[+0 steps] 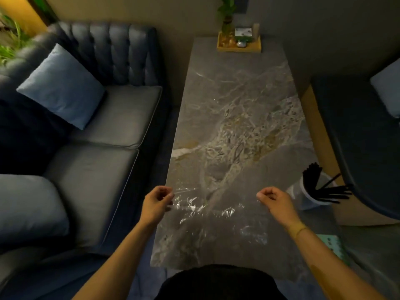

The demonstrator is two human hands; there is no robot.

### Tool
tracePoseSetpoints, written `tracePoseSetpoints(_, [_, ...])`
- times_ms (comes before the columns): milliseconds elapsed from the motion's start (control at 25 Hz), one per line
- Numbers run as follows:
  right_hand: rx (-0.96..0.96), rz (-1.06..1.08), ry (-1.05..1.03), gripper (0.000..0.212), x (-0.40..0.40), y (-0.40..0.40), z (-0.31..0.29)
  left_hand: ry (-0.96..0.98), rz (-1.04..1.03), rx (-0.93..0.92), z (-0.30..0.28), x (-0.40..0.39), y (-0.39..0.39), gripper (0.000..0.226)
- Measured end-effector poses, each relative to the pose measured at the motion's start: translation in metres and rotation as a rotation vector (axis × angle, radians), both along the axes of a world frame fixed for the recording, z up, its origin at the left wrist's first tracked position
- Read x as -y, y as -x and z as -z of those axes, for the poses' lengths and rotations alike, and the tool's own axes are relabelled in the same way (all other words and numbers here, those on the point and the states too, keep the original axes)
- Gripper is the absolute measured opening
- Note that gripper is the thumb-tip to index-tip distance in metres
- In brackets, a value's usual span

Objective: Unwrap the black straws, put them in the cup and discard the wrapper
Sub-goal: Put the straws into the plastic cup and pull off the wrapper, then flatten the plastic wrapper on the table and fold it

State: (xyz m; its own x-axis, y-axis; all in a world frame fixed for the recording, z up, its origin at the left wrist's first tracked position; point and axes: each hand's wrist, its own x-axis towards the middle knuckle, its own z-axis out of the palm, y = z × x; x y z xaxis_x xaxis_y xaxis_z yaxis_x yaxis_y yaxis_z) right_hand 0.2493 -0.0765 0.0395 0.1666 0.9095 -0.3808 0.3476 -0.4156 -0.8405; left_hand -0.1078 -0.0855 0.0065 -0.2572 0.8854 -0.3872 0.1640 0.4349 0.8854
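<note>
While both arms reach over the counter [236, 100], my left hand [157, 202] and right hand [276, 201] each pinch a top corner of the clear wrapper [216, 215] — grip narrow, fingers curled shut on the film. Wrapper: spread flat between the two grips, hanging toward me above the marble, creased and glinting, emptied. Black straws [318, 185]: standing and fanned in the white cup [311, 192], at the counter's right edge, just beyond my right hand, apart from it. Far end of counter: wooden tray [239, 47] with a small plant [227, 16]. Left of counter — grey sofa [104, 126], blue cushion [61, 85].
</note>
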Motion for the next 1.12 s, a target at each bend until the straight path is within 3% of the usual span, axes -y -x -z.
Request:
tracePoseSetpoints(240, [0.272,-0.082,0.074,0.006,0.009,0.018,0.050,0.097,0.128,-0.276,0.033,0.012,0.002,0.011])
tracePoseSetpoints(360, [0.424,-0.120,0.056,0.024,0.019,0.027,0.050,0.107,0.166,-0.312,0.036,0.013,-0.005,0.022])
tracePoseSetpoints(440, [0.748,-0.211,-0.093,0.042,0.033,0.034,0.049,0.091,0.208,-0.520,0.036,0.020,-0.011,0.039])
tracePoseSetpoints(520, [0.901,-0.411,-0.195,0.057,0.052,0.047,0.047,-0.074,0.398,-0.773,0.037,0.032,-0.019,0.055])
tracePoseSetpoints(640, [0.902,-0.765,-0.126,0.071,0.075,0.062,0.057,-0.153,0.896,-0.869,0.045,0.051,-0.033,0.072])
tracePoseSetpoints(720, [0.905,-0.877,-0.026,0.077,0.080,0.063,0.071,-0.089,1.051,-0.907,0.057,0.057,-0.037,0.081])
tracePoseSetpoints(840, [0.869,-0.882,0.118,0.081,0.079,0.058,0.083,-0.010,1.074,-0.953,0.067,0.057,-0.033,0.089])
tracePoseSetpoints(1120, [0.898,-0.900,0.217,0.086,0.071,0.042,0.081,0.074,1.166,-1.030,0.066,0.037,-0.009,0.105])
